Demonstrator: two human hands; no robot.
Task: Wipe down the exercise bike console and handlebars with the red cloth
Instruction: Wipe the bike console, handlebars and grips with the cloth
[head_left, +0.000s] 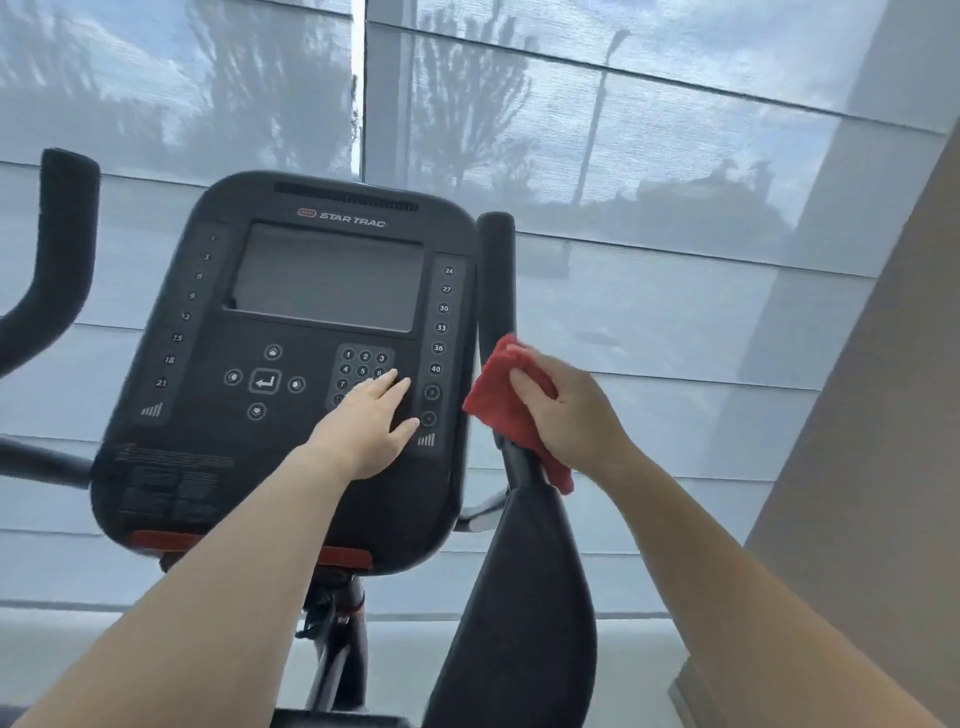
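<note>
1. Gripping red cloth (491, 402) in R hand (571, 415), fingers curled over the bunched, nubby fabric, thumb on the near side.
2. Holding that cloth wrapped against the right handlebar (496, 270), a matte black upright tube w/ rounded top. Touching it low on the tube, just above where the bar widens into a flat, paddle-shaped black arm.
3. Laying L hand (371, 421) flat on the console (208, 457), fingers straight and close together, gripping nothing, covering the lower rows of the round-btn keypad (363, 357).
4. Seeing on the console: smooth dark plastic shell w/ rounded corners, dull grey rectangular screen (327, 278), slotted vent along the top, numbered columns down both sides, arrow btns around a square enter key.
5. Leaving left handlebar (57, 234) untouched at far left, well apart from both hands; black, foam-like surface, bent shape.
6. Facing ribbed, translucent window blinds (675, 156) behind the bike, w/ blurred tree shapes showing through.
</note>
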